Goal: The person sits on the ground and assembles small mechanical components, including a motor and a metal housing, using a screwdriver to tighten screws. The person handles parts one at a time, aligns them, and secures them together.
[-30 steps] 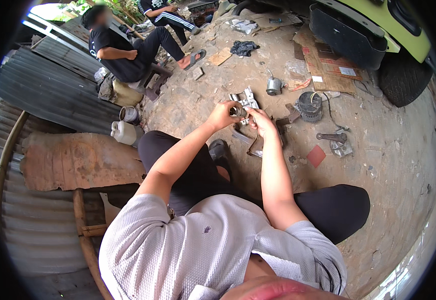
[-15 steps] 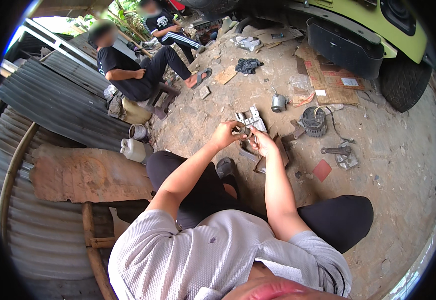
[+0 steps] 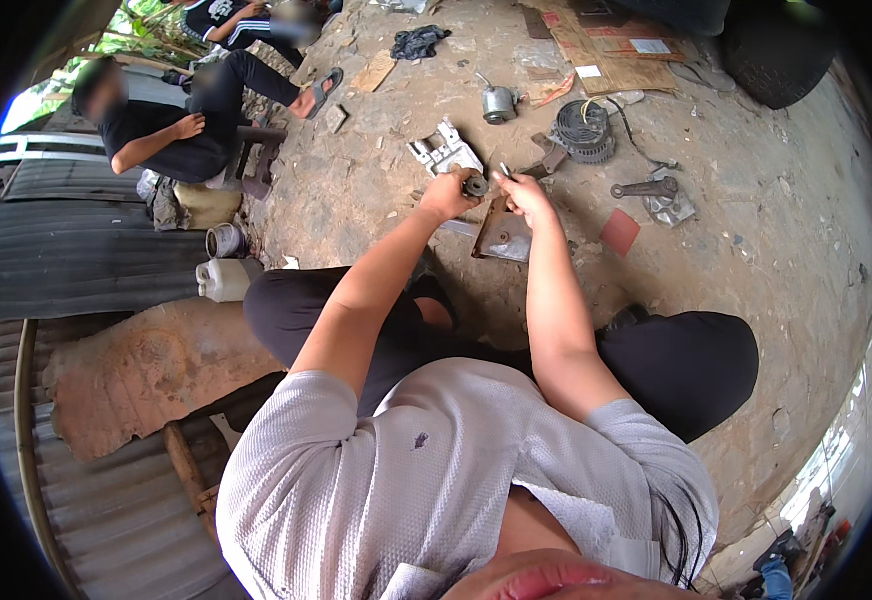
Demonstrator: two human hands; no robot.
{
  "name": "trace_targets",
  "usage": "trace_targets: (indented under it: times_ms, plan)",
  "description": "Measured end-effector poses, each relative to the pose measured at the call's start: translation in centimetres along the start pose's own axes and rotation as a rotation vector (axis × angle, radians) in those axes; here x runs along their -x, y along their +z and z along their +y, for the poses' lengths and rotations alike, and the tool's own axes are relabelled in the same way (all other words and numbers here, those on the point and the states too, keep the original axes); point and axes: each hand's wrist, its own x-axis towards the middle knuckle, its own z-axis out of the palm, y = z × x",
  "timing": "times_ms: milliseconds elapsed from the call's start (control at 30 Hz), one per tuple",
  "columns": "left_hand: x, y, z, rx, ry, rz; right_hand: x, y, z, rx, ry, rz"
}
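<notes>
My left hand (image 3: 444, 196) is closed around a small round metal part (image 3: 475, 186) with a hole in its middle. Just to the right, apart from it, my right hand (image 3: 530, 197) pinches a short, thin metal piece (image 3: 504, 171) whose exact kind I cannot make out. Beyond my left hand lies a silver cast-metal housing (image 3: 446, 148). Below both hands, a shallow rectangular metal tray (image 3: 505, 247) sits on the ground with a small round piece in it.
Farther right lie an alternator-like round unit (image 3: 584, 132) with wires, a small cylindrical motor (image 3: 499, 104), a connecting rod (image 3: 646, 188) and a red square sheet (image 3: 619, 232). Flattened cardboard (image 3: 616, 70) lies near a tyre (image 3: 781, 60). A seated person (image 3: 166, 125) and a white jerrycan (image 3: 224, 280) are at left.
My hands were together at the round part; now they are apart, the left keeping the round part and the right the thin piece. The view has shifted, moving the surroundings up and left.
</notes>
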Motion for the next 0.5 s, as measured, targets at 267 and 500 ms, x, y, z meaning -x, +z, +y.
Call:
trace_targets:
  times_ms: [267,500]
  plan:
    - [-2.5,4.8,2.7,-0.042,-0.031,-0.115,3.2,-8.0,1.7,-0.285,-0.006,0.347]
    - [-2.9,7.3,2.9,-0.286,-0.015,-0.225,3.9,-7.9,1.8,-0.366,-0.02,0.312]
